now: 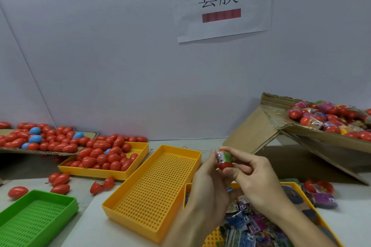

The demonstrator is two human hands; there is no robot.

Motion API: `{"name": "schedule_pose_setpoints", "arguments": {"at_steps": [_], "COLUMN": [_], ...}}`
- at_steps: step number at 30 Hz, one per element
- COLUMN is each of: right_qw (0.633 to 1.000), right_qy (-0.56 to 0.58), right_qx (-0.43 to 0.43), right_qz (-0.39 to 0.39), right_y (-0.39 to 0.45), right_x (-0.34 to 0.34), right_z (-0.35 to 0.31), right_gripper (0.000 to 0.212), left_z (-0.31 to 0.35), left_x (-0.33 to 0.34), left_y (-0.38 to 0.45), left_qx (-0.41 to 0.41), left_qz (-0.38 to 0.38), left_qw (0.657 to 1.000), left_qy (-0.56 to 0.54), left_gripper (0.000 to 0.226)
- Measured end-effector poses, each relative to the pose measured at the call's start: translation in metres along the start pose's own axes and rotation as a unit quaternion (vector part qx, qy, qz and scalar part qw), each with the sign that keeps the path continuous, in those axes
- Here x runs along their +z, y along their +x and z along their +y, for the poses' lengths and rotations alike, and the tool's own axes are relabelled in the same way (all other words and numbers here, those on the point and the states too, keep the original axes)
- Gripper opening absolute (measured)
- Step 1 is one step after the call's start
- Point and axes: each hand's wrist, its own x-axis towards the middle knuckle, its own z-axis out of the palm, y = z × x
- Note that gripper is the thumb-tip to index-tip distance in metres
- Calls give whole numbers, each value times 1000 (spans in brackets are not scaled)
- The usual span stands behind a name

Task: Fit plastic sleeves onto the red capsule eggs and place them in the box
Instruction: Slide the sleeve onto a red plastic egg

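Head view: both hands are raised above the tabletop, holding one red capsule egg between them. Left hand: fingers curled against the egg's left side, grip closed on it. Right hand: thumb and fingertips pinch the egg from the right, grip closed on it. A printed plastic sleeve sits around the egg's middle; red shows above and below it. Beneath the hands, a yellow tray holds loose printed sleeves. An empty yellow perforated tray lies just left of the hands. Further left, another yellow tray contains bare red eggs. Cardboard box, tilted at right, contains sleeved eggs. Green tray at lower left.
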Motion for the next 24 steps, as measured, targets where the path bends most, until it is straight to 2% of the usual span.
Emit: {"name": "schedule_pose_setpoints", "arguments": {"at_steps": [8,12,15,17,21,24], "right_qw": [999,999,994,995,997,995], "right_qy": [-11,-41,-98,-90,-67,-85], "right_qx": [-11,-6,-29,-30,-35,-29], "right_qz": [-30,8,25,21,21,32], "right_y": [0,0,-1,-2,-2,-2], "right_x": [-3,-1,1,1,2,2], "right_z": [3,4,3,4,4,4], "right_gripper": [49,48,50,52,48,47], "left_z": [3,4,6,8,9,8], "left_x": [-3,-1,-2,-1,6,2], "left_y": [-1,0,1,0,-3,-2], "left_qx": [-18,13,43,37,5,11], "left_qz": [18,88,130,136,120,130], "left_qw": [999,993,984,984,993,990], "left_qy": [21,77,117,107,8,50], "left_gripper": [47,46,32,29,33,35]}}
